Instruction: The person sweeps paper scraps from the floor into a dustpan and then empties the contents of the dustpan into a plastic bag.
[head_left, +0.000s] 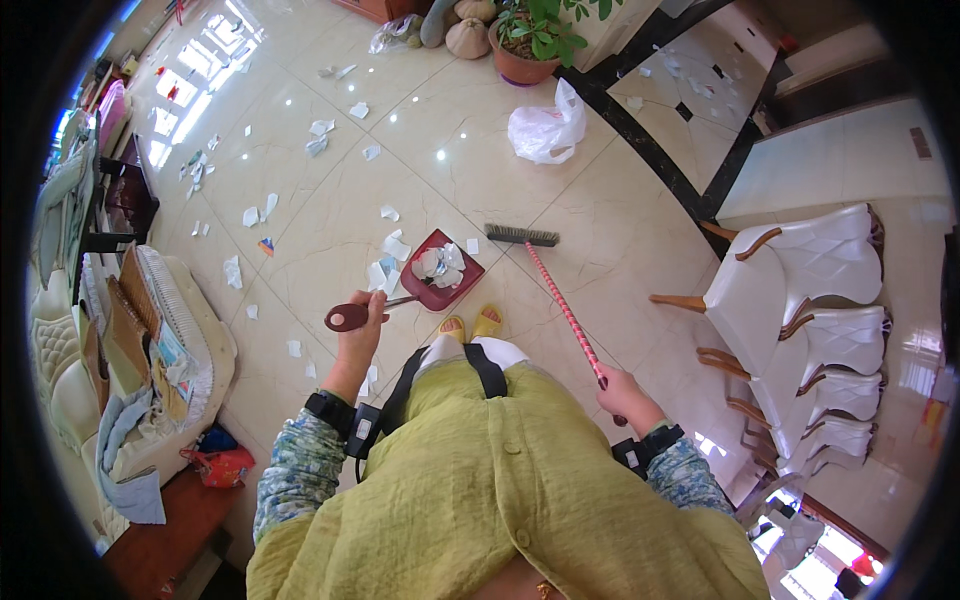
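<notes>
My left hand (362, 334) grips the dark red handle of a dustpan (466, 291), which holds crumpled paper scraps (439, 265). Closed around the lower end of a red-and-white striped stick is my right hand (627, 397); the stick belongs to a broom (564, 304) whose dark bristle head (522, 235) lies on the floor, right of the dustpan and apart from it. Torn paper pieces (395, 245) lie just left of the pan. More scraps (321, 135) are scattered over the tiles ahead and to the left.
A white plastic bag (550, 127) lies on the floor ahead, near a potted plant (525, 60) and squashes (467, 39). White chairs with wooden legs (757, 292) stand in a row at right. At left, an upholstered sofa (214, 330) bears cloths, near a red bag (225, 466).
</notes>
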